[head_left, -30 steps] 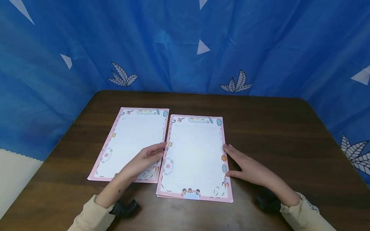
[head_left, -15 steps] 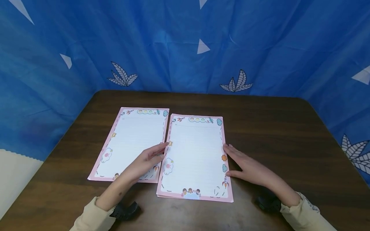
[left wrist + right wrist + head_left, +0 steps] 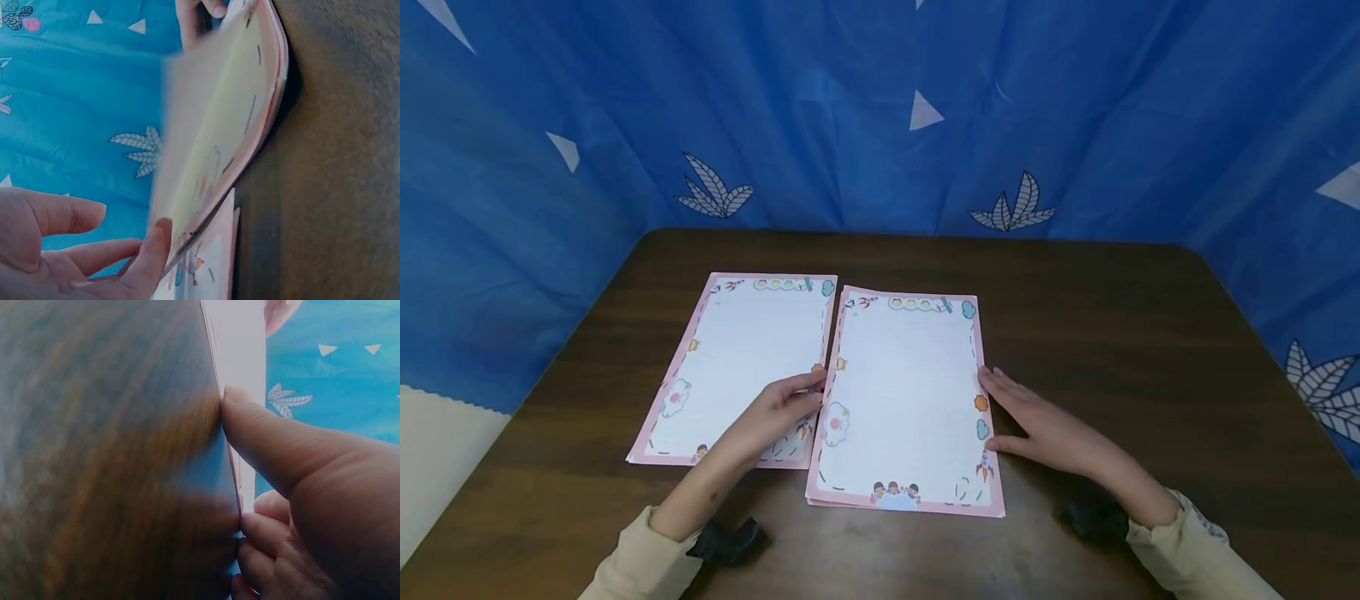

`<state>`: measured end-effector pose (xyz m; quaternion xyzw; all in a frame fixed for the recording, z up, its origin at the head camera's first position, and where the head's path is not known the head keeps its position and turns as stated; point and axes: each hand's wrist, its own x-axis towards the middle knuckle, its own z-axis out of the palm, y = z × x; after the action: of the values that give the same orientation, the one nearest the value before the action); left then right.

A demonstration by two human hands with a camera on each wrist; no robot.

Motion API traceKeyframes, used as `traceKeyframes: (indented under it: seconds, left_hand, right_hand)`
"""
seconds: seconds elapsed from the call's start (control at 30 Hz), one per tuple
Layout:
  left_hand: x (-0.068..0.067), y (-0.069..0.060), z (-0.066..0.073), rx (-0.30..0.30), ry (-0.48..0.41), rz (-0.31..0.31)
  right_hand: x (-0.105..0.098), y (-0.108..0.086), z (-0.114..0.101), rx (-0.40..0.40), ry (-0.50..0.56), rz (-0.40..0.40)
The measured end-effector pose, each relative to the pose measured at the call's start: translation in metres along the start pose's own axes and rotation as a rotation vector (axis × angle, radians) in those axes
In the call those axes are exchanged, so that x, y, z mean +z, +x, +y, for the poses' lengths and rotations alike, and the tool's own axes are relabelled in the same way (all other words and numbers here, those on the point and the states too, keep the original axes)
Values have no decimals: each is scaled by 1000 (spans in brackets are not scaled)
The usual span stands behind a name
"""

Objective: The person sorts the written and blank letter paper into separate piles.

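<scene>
passage: tabletop [image 3: 1112, 333], far right | blocked: paper stack [image 3: 910, 392] between hands [image 3: 767, 417] [image 3: 1045, 425] | rear: blue curtain [image 3: 857, 158]

No legible txt, nos., labels or brands in any view. Head view: tiny mark [image 3: 718, 303] nr top L corner of L sheet [image 3: 752, 342], similar mark [image 3: 854, 314] at same pos. on R sheet [image 3: 910, 392], both too small to read. L wrist view: sheet print partly blurred, illegible; R wrist view: sheet face washed out, nil readable.
</scene>
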<state>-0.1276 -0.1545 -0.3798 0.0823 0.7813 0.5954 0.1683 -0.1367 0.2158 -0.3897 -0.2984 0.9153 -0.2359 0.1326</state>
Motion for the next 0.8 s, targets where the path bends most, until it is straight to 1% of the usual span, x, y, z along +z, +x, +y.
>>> traceKeyframes:
  seconds: [0.1, 0.17, 0.33, 0.4, 0.57, 0.8]
  left_hand:
    - [1, 0, 0, -18, 1, 8]
    - [2, 0, 1, -12, 24, 14]
    - [8, -3, 4, 11, 128, 51]
    - [11, -3, 5, 3, 150, 63]
    - [16, -3, 5, -13, 163, 72]
    - [16, 0, 1, 2, 185, 88]
  right_hand:
    - [0, 1, 0, 9, -1, -2]
    - [0, 1, 0, 12, -2, -4]
    - [0, 0, 0, 0, -4, 0]
    - [-1, 0, 0, -3, -5, 1]
    - [0, 1, 0, 0, -10, -9]
    - [1, 0, 0, 1, 4, -12]
